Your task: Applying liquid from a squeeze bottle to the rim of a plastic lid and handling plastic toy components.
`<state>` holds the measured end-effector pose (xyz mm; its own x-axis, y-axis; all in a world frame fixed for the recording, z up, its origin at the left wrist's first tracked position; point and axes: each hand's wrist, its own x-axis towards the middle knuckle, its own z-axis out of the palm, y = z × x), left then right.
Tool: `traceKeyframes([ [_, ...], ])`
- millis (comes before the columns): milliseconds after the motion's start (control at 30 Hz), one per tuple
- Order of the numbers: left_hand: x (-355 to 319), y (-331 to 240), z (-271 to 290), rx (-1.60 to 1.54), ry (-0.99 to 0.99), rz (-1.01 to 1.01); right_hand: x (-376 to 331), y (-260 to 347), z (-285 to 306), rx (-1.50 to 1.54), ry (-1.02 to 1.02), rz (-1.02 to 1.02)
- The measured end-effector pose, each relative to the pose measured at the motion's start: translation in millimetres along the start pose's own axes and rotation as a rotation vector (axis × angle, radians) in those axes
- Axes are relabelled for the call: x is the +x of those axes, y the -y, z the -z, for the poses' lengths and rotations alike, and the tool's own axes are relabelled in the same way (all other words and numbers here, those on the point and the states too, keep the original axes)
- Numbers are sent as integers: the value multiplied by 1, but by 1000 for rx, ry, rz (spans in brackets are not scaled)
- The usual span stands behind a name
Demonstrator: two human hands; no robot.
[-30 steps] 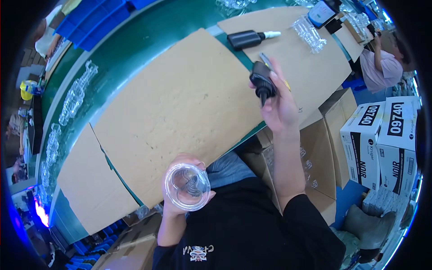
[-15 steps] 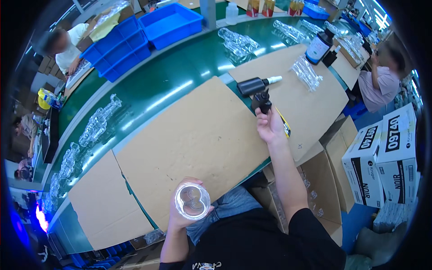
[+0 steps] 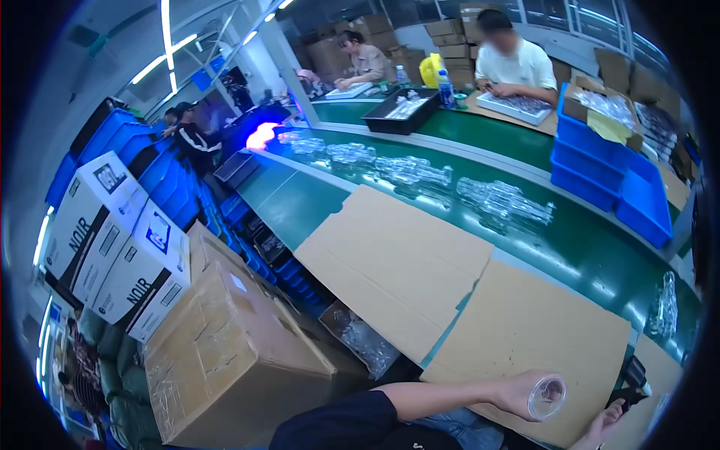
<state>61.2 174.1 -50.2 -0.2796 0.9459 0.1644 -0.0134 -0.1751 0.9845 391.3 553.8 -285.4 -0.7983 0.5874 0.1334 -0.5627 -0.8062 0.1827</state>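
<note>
Left hand [image 3: 517, 394]: low in view, fingers wrapped round a clear cup [image 3: 547, 397] whose open mouth faces the camera; cup held just above the near cardboard sheet [image 3: 525, 330].

Right hand [image 3: 604, 429]: at the lower edge, only partly in view, fingers spread apart, just below a black tool [image 3: 634, 379] lying at the sheet's right end; whether it touches the tool cannot be told.

Bench [image 3: 300, 202]: long, green-topped, running from upper left to right. A second cardboard sheet [image 3: 394, 262] lies beside the first, edges overlapping.

On the green strip beyond the sheets: rows of clear glassware [image 3: 420, 176], more at the far right edge [image 3: 664, 304].

Far side of bench: stacked blue bins [image 3: 607, 172], a black tray [image 3: 405, 112], a white tray [image 3: 517, 105] in front of a seated person in a pale shirt [image 3: 514, 64]; another person [image 3: 364, 60] works further back.

Left of the person's seat: a large brown carton [image 3: 225, 352], white printed boxes [image 3: 112, 240], an open box of clear bagged goods [image 3: 364, 341], blue crates [image 3: 172, 180] along the aisle.

Room: workshop with strip lights overhead and stacked cartons [image 3: 450, 30] against the back wall.
</note>
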Motion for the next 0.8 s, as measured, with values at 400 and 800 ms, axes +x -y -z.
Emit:
traceKeyframes([
  [400,-12,15,5,21,-24,-112,26,-106,-31,-169,-310,192],
  [800,31,49,18,125,-30,-203,98,-220,-138,-1302,-303,332],
])
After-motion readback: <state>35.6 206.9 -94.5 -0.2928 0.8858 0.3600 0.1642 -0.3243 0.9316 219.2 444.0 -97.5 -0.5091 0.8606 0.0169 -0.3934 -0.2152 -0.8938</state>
